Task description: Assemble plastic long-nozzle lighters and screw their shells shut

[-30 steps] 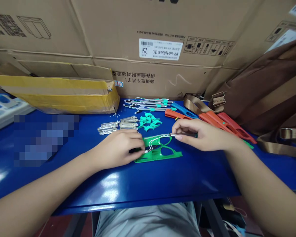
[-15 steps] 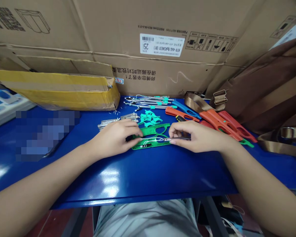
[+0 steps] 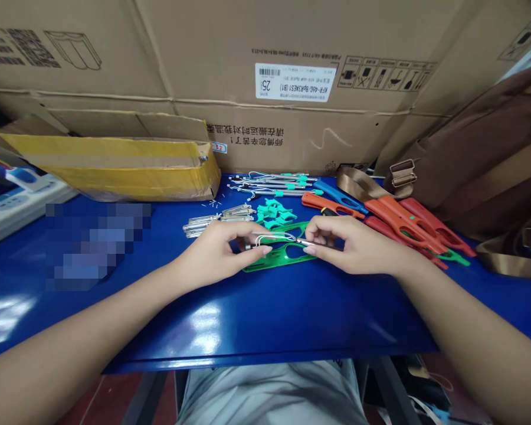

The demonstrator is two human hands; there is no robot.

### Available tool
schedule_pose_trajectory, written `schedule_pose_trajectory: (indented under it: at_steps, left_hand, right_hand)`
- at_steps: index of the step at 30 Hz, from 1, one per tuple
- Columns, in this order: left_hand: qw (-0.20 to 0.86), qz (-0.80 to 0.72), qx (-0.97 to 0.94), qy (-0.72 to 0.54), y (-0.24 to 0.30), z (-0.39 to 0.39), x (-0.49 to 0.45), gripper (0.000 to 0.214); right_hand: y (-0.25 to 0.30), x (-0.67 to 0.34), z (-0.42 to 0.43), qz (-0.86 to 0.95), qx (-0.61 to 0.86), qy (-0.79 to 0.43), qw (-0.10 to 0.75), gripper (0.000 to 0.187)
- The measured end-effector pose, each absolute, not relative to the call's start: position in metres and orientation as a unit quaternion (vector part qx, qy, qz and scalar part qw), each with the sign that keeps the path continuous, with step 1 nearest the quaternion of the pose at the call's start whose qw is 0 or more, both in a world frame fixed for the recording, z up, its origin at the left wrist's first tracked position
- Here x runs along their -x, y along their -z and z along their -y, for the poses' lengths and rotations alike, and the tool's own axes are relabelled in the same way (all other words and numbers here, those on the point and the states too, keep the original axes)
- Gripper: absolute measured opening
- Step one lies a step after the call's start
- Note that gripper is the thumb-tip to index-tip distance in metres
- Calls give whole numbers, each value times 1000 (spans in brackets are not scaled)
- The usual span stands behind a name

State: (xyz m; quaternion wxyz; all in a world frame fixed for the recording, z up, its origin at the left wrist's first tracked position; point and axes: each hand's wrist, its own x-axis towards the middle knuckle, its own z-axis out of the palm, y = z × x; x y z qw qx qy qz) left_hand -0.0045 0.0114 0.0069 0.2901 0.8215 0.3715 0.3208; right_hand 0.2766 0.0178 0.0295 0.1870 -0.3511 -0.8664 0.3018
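Observation:
A green plastic casing [image 3: 278, 260], in two long halves with oval openings, lies on the blue table between my hands. My right hand [image 3: 343, 243] is closed on a thin dark metal rod just above the casing's right end. White wires [image 3: 278, 234] run from the rod's left end toward my left hand [image 3: 223, 248]. Its thumb and fingers pinch the wires over the casing's left end; a small dark connector pokes out beside the thumb. Part of the casing is hidden behind both hands.
Behind my hands lie teal plastic clips [image 3: 274, 212], metal strips [image 3: 199, 224] and wired rods [image 3: 283, 184]. Orange and red casings [image 3: 407, 224] are piled at right near a brown bag [image 3: 482, 153]. A yellow-taped carton [image 3: 128, 177] stands at back left, before a large cardboard box [image 3: 194, 53].
The wires and connector have come up out of the green casing between my hands. My left fingers have moved onto the wires. The whole view has shifted slightly.

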Motion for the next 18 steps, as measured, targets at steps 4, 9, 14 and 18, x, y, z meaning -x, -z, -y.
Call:
schedule_pose_trajectory:
  at_steps: [4, 9, 14, 18]
  left_hand:
    - [361, -381, -789, -320, -7, -9, 3, 45]
    - [341, -364, -809, -311, -5, -8, 3, 44]
    - [279, -352, -844, -292, -3, -9, 4, 36]
    - [248, -343, -864, -274, -2, -9, 5, 31]
  right_hand:
    - [-32, -280, -20, 876, 358, -274, 173, 19]
    - [-33, -285, -22, 893, 353, -224, 165, 18]
    - [-32, -285, -23, 899, 351, -213, 149, 17]
    - [-32, -286, -23, 898, 359, -212, 142, 16]
